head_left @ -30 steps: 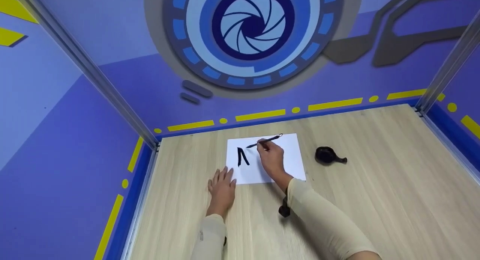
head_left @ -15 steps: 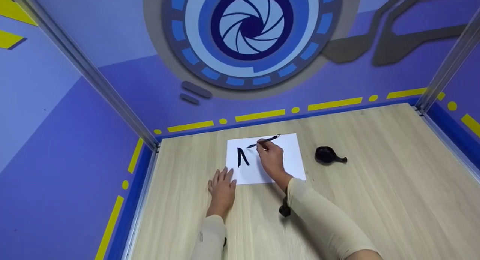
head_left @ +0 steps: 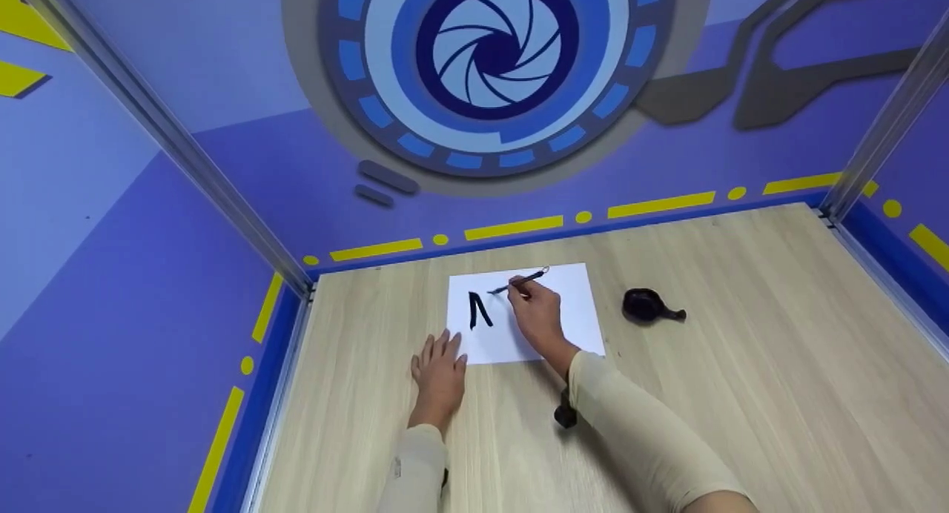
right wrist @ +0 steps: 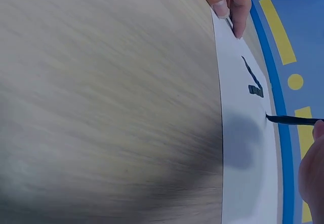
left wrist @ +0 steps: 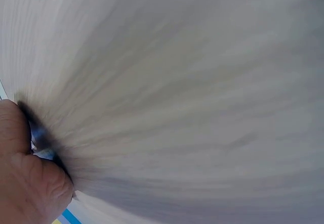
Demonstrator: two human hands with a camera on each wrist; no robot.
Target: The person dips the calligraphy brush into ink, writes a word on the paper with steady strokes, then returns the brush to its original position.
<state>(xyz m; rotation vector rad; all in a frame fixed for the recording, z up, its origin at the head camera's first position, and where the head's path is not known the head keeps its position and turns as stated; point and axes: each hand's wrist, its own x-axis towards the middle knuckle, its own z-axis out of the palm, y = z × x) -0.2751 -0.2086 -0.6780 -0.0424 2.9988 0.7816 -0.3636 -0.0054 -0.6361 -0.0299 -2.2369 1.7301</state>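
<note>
A dark writing brush (head_left: 525,279) with a small loop at its top end is pinched between the thumb and fingers of my right hand (head_left: 537,313). Its tip points down and left at the white paper (head_left: 574,305); in the right wrist view the brush (right wrist: 291,119) has its tip at or just above the sheet. Two thick black strokes (head_left: 483,310) stand on the paper's left half, left of the tip. Spread fingers of my left hand (head_left: 439,376) rest flat at the paper's lower left edge, partly on the table.
Right of the paper sits a small black dish with a short handle (head_left: 643,306); its contents cannot be made out. The pale wooden table (head_left: 741,350) meets blue-purple panels (head_left: 356,224) at the back and sides.
The brush's top end has swung slightly left and down, so the brush stands a little steeper. The black strokes and my left hand look the same.
</note>
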